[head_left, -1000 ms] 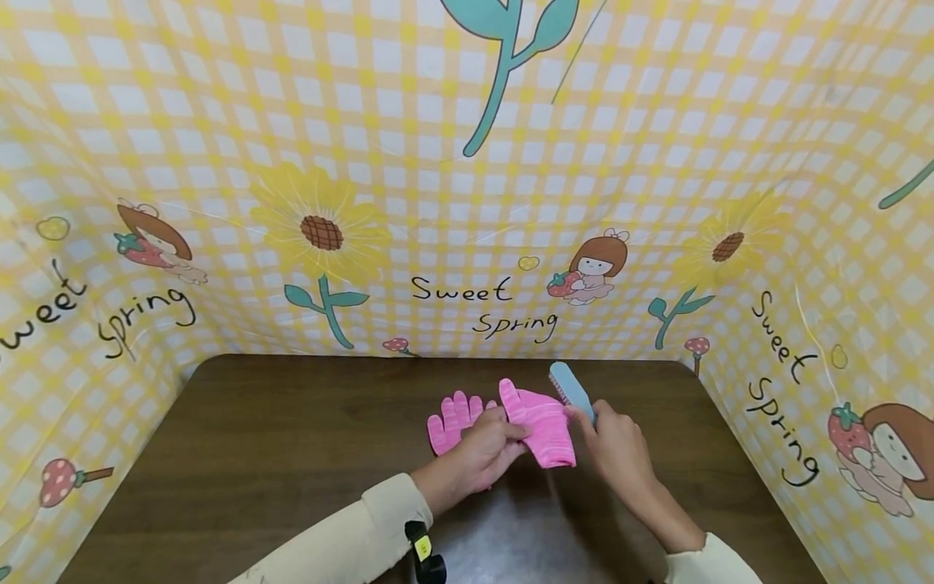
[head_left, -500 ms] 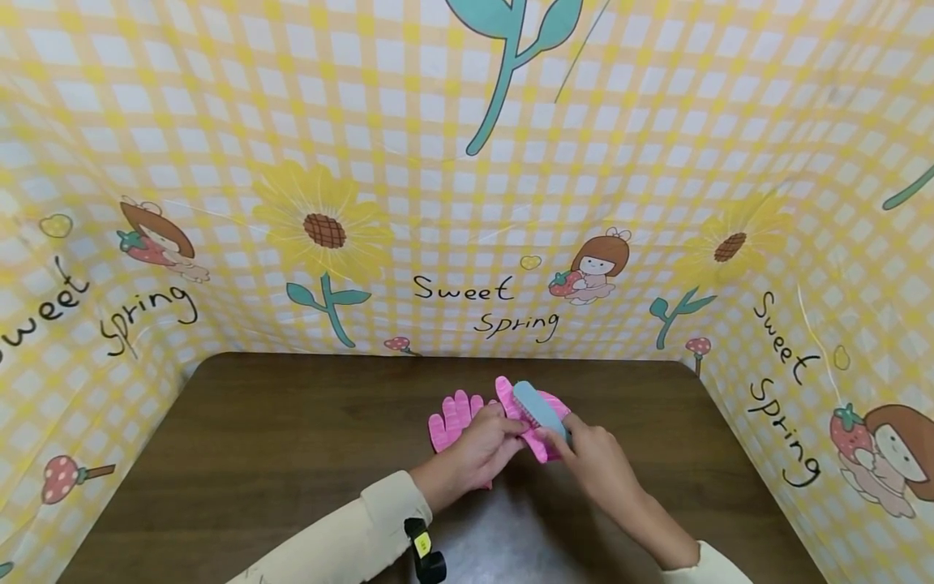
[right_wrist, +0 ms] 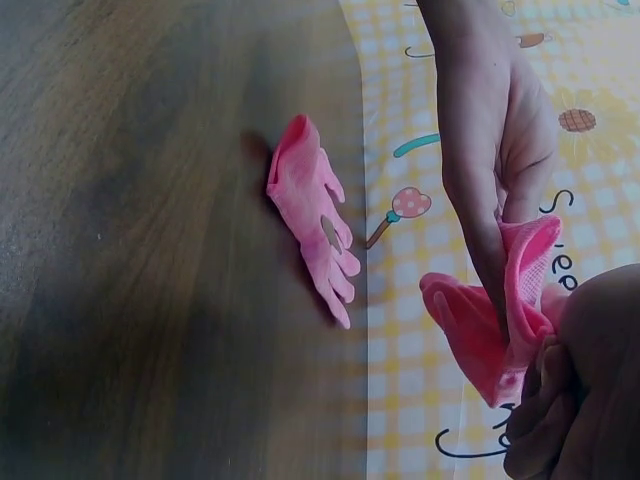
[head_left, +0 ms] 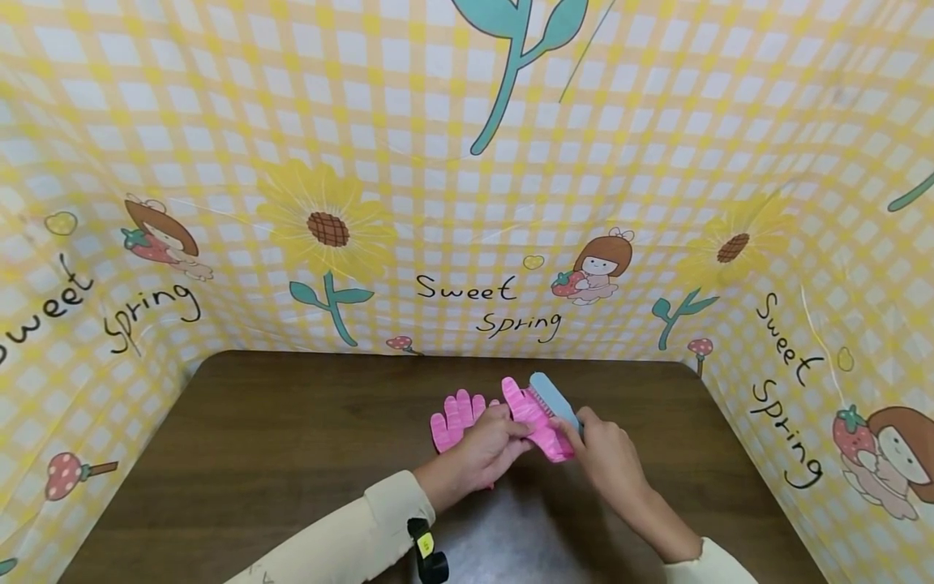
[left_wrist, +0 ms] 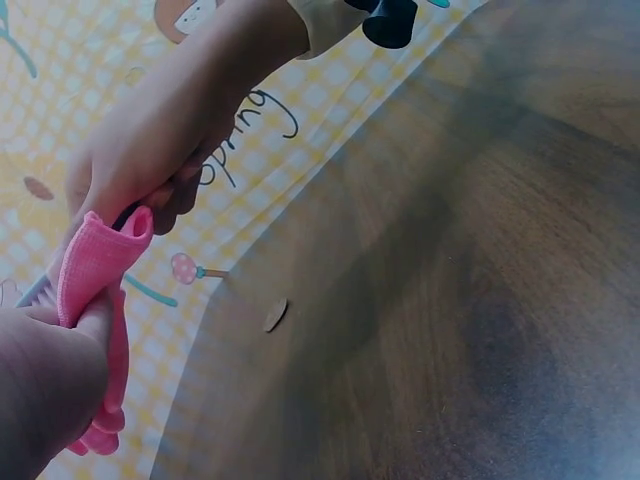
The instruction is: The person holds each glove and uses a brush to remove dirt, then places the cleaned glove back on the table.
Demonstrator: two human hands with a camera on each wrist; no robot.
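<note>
My left hand (head_left: pixel 490 448) pinches a pink knit glove (head_left: pixel 543 430) between thumb and fingers, holding it up above the table. In my right hand (head_left: pixel 611 448) is a light blue brush (head_left: pixel 556 397), its bristle side facing the glove and overlapping its upper right part. The right thumb lies close to the glove's cuff. In the left wrist view, the held glove (left_wrist: pixel 95 265) has its cuff opening toward the right hand (left_wrist: pixel 150 140), and the brush is mostly hidden. A second pink glove (head_left: pixel 452 418) lies flat on the table, fingers spread, partly behind the left hand.
The dark wooden table (head_left: pixel 292 438) is enclosed at the back and sides by a yellow checked cloth (head_left: pixel 438 219) printed with flowers and figures. A black strap device (head_left: pixel 426 556) sits at the left sleeve cuff.
The brush swept left and down across the held glove, then moved back up and right to the glove's upper right. The left hand stays nearly in place, and the glove on the table has not moved.
</note>
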